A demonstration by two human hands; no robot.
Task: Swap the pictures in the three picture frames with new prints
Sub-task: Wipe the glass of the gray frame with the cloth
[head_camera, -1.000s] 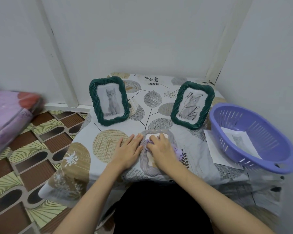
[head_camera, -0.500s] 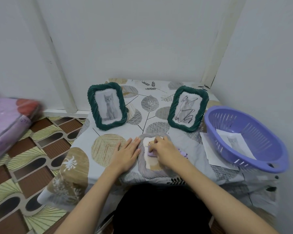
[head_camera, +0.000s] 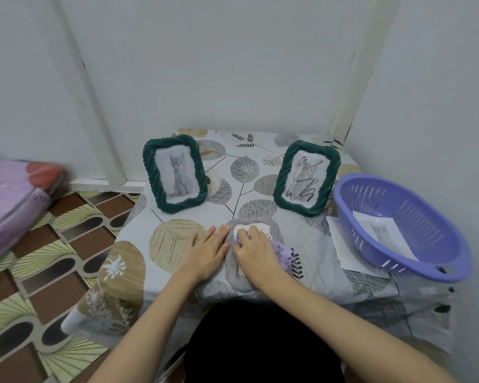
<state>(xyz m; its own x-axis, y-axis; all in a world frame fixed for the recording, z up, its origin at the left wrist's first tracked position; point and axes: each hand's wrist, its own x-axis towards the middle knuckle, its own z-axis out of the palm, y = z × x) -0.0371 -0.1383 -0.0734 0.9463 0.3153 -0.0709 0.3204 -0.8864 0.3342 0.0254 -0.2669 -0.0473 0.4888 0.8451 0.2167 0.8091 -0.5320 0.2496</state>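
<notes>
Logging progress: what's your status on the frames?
Left hand flat beside grey frame; right hand wiping it with purple cloth. Two green frames standing. Nothing in the way.

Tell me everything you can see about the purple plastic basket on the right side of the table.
The oval purple plastic basket has slotted walls and a thick rim with a handle cut-out at its near end. It sits upright at the table's right edge, close to the wall, and looks intact. A white paper print of a grey cat lies inside it, and its left side rests on a white sheet of paper on the leaf-patterned tablecloth. Neither hand touches it.
</notes>
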